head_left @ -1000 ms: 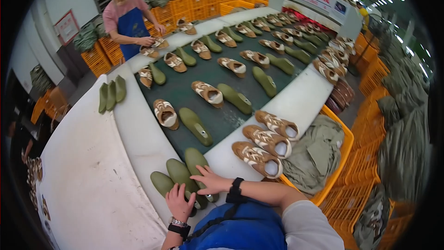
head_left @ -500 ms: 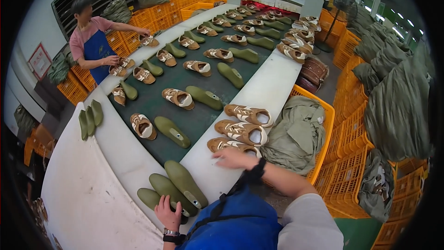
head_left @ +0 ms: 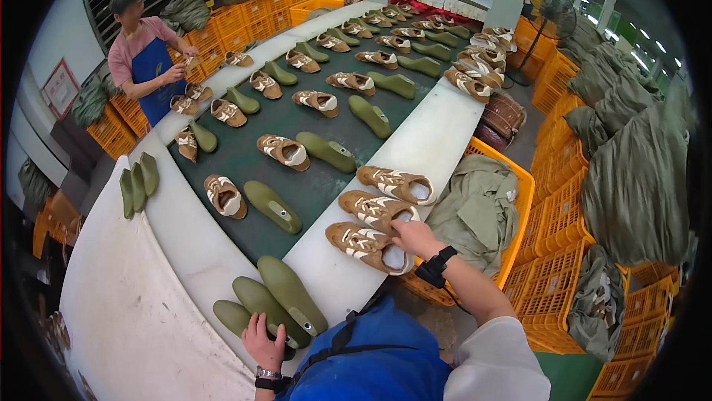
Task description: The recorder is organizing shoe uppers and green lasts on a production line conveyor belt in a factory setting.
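My right hand (head_left: 417,238) has its fingers curled at the heel opening of the nearest of three brown shoes with white stripes. This nearest shoe (head_left: 361,244) lies on the white ledge, beside the middle shoe (head_left: 371,208) and the far shoe (head_left: 393,182). My left hand (head_left: 265,343) rests with spread fingers on a group of green shoe lasts at the near corner. Among these are a large last (head_left: 291,290) and a middle last (head_left: 259,301). The fingertips touch the lasts without wrapping round one.
A dark green belt (head_left: 222,152) carries rows of brown shoes and green lasts. At the left, a person (head_left: 152,60) in a blue apron holds a shoe piece. An orange crate (head_left: 523,215) with grey-green cloth stands at the right. Three lasts (head_left: 139,184) lie at the left corner.
My right hand has moved from over the nearest shoe's side to its heel. That shoe's heel has swung toward me. The person opposite has lifted a shoe piece with both hands.
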Action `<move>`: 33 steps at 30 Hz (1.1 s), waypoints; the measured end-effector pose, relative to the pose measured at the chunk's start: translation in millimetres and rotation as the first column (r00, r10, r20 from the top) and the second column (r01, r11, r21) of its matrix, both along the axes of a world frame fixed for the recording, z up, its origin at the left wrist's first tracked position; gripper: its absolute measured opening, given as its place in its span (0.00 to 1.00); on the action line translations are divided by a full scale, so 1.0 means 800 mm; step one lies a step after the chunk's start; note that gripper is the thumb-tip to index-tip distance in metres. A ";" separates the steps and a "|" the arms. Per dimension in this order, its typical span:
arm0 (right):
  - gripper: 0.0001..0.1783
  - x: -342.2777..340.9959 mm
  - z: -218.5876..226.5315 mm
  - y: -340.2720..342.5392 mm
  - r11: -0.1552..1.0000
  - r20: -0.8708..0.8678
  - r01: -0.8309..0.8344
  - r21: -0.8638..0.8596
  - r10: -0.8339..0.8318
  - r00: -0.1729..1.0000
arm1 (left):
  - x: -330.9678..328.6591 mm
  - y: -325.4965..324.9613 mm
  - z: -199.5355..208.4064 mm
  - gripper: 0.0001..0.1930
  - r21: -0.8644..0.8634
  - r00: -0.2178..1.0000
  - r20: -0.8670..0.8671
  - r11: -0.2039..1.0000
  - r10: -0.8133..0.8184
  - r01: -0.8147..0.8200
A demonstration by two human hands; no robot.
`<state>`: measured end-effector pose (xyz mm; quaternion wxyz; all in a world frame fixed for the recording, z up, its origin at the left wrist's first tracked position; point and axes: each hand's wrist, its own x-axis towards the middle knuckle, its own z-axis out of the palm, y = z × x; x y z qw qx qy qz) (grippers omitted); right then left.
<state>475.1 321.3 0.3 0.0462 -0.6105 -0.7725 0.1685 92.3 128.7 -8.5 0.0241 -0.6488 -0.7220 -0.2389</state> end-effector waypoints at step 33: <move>0.13 -0.063 0.121 -0.008 0.606 -0.874 -0.632 -0.482 -0.386 0.296 | -0.034 0.037 0.149 0.21 0.295 0.924 0.364 0.955 -0.116 0.003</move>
